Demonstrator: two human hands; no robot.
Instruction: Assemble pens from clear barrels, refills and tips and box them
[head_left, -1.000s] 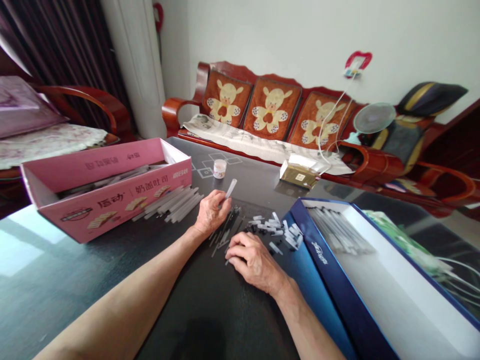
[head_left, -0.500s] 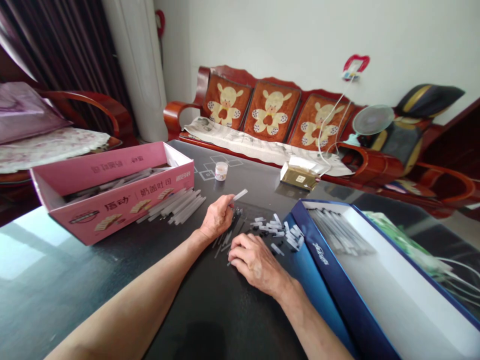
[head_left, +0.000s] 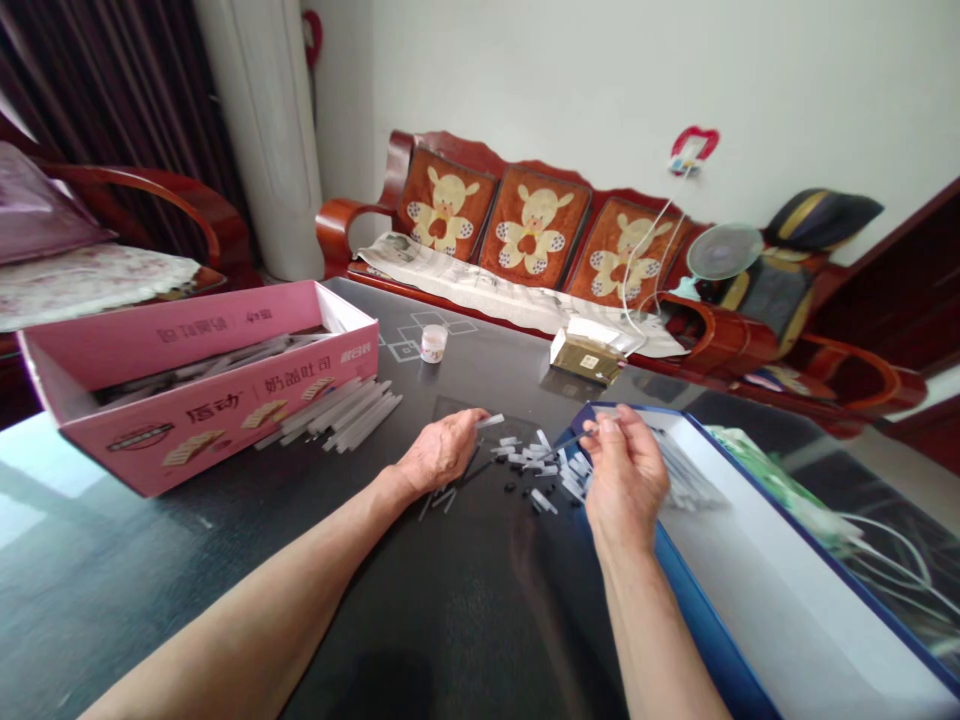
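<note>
Left hand (head_left: 439,452) over the worktop (head_left: 480,620) centre: grip almost closed, white plastic tube (head_left: 489,421) pinched at the fingertips. Right hand (head_left: 624,470) raised by the blue box (head_left: 709,640) corner: grip closed, thin dark rod (head_left: 571,439) pinched. Loose white and black pieces (head_left: 536,465) are scattered between the hands.

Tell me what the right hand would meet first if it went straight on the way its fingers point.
The right hand would likely meet the blue rim of the open box first; depth is unclear, so it may pass above.
</note>
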